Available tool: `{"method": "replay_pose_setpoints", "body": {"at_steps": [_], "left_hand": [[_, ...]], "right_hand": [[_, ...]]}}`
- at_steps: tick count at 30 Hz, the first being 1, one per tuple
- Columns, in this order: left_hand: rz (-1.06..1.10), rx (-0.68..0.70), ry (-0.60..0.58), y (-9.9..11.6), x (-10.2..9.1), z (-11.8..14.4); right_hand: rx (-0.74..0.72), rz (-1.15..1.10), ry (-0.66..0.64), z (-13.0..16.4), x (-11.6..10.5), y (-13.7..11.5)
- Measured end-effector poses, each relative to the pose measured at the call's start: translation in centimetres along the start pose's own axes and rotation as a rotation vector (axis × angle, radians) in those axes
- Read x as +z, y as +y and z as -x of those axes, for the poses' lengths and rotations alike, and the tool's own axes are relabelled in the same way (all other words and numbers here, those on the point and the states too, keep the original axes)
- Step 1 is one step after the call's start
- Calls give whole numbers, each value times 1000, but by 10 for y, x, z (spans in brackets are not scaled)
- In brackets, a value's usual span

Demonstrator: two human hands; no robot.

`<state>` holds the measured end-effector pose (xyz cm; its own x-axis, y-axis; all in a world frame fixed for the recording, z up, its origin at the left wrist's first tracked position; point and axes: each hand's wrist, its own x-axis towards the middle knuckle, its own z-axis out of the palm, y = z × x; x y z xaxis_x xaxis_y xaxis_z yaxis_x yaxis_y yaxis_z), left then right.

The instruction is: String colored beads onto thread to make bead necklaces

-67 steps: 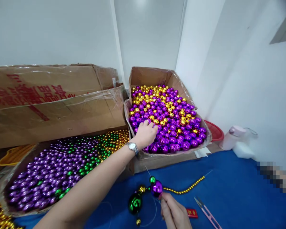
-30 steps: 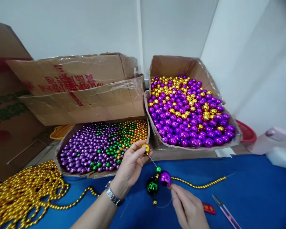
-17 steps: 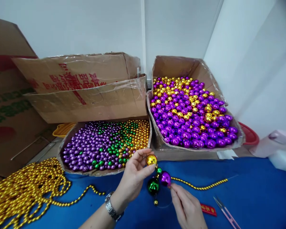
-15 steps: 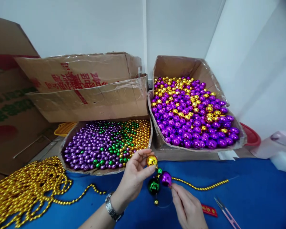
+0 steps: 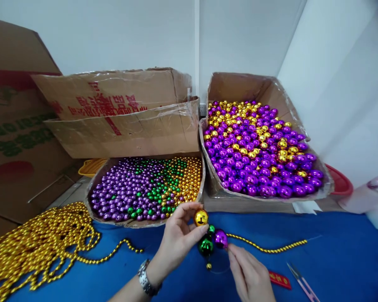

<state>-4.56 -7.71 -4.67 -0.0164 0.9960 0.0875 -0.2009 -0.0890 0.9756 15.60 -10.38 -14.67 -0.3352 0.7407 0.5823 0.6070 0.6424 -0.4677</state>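
**Q:** White walls meet in a corner at upper centre, and a blue cloth (image 5: 334, 260) covers the worktop. What occupies the hands?

**A:** Lower centre: the left hand (image 5: 178, 241) pinches a gold ball (image 5: 200, 217) between thumb and fingertips, directly above a cluster of a purple ball (image 5: 221, 238), a large green ball (image 5: 205, 246) and a small green bead (image 5: 211, 229). The right hand (image 5: 250, 277) is closed narrowly just beside the purple ball; what it grips is hidden, probably the thread.

**Q:** Why is the cluster held so low?

**A:** Apparently so the cloth bears the weight of the gold bead strand (image 5: 267, 248), which runs rightward from it.

**Q:** And the surrounding stock?

**A:** Two open cartons sit within arm's reach: the small-bead box (image 5: 145, 223) at centre left, the large-ball box (image 5: 239, 86) at upper right. A gold strand pile (image 5: 34, 247) lies lower left; thread snips (image 5: 302, 283) and a red tag (image 5: 279, 279) lie lower right, near the right hand.
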Motion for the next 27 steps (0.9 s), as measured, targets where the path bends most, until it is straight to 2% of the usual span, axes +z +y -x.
{"method": "replay_pose_setpoints", "body": {"at_steps": [6, 12, 16, 21, 24, 27], "left_hand": [[7, 37, -10, 0, -3, 4], [55, -13, -21, -1, -5, 4], [70, -23, -11, -2, -5, 5], [79, -78, 27, -5, -2, 8], [55, -97, 9, -9, -2, 11], [68, -97, -62, -7, -4, 13]], "right_hand": [[12, -48, 5, -2, -2, -3], [186, -258, -116, -14, -13, -16], [253, -308, -95, -13, -11, -20], [551, -451, -85, -4, 1, -23], [602, -615, -114, -4, 6, -26], [613, -749, -92, -6, 8, -29]]}}
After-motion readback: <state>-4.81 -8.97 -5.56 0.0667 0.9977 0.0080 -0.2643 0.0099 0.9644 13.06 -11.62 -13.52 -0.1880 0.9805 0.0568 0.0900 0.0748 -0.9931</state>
